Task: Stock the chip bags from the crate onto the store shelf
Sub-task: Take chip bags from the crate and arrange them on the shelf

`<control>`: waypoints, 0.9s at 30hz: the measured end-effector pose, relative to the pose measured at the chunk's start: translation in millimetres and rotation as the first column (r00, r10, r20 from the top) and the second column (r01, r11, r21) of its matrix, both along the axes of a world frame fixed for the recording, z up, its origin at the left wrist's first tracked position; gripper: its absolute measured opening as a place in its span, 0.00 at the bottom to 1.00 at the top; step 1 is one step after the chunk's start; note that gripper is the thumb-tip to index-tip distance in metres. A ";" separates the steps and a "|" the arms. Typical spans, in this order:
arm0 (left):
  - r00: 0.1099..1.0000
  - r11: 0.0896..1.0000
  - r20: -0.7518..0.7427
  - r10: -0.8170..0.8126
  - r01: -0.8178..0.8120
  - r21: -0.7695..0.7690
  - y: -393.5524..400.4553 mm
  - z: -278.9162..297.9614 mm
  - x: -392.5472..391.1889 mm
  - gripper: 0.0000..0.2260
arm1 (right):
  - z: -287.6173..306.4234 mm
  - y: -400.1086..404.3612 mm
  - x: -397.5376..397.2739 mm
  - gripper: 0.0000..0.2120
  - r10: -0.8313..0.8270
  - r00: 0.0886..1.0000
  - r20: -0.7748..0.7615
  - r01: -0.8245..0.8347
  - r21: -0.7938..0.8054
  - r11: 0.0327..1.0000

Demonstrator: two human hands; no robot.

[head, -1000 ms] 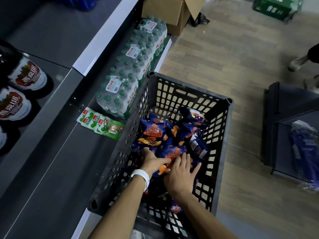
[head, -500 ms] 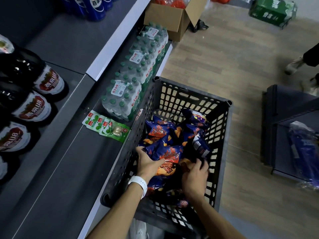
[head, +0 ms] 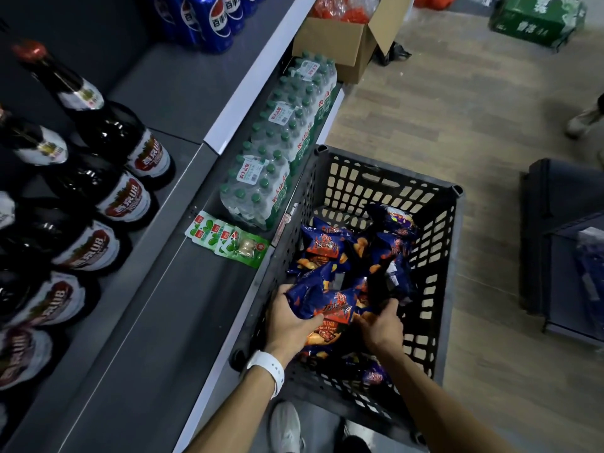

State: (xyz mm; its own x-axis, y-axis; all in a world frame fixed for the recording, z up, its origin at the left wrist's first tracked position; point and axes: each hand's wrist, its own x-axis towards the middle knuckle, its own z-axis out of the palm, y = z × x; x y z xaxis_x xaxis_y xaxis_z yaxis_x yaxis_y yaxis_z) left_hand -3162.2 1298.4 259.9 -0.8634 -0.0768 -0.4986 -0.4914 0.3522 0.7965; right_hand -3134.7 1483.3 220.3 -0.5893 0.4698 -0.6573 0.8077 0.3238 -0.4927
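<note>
Here both hands [head: 289, 322] [head: 380, 326] clamp their fingers on blue chip bags [head: 327, 305] inside the dark crate [head: 452, 243].

Your left hand [head: 289, 317] and right hand [head: 380, 326] grip one blue chip bag [head: 327, 304] together over the dark crate [head: 454, 223]. At ten o'clock of the crate, green snack packets [head: 225, 238] lie on the bottom shelf [head: 157, 322].

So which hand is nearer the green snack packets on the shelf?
Left. The left hand is by the crate's shelf-side wall, below the green snack packets; the right hand is farther right.
</note>
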 end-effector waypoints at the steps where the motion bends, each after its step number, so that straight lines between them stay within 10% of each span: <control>1: 1.000 1.000 -0.003 -0.003 0.003 0.008 -1.4 4.5 2.2 0.25 | 3.0 -0.9 0.3 0.25 -0.038 0.998 -0.042 0.037 -0.019 0.999; 16: 1.000 0.968 0.025 0.010 -0.016 0.251 -55.3 157.9 -19.7 0.28 | 189.5 2.8 -60.3 0.23 -0.395 0.866 -0.305 0.191 -0.529 0.827; 21: 0.999 0.959 -0.036 0.013 -0.002 0.282 -70.5 220.8 -49.1 0.40 | 258.5 -15.8 -88.7 0.28 -0.352 0.831 -0.431 0.091 -0.519 0.850; 27: 0.982 0.943 -0.182 -0.040 0.097 0.319 -87.2 304.1 -61.9 0.24 | 334.2 -28.6 -100.6 0.16 -0.330 0.759 -0.562 0.032 -0.474 0.880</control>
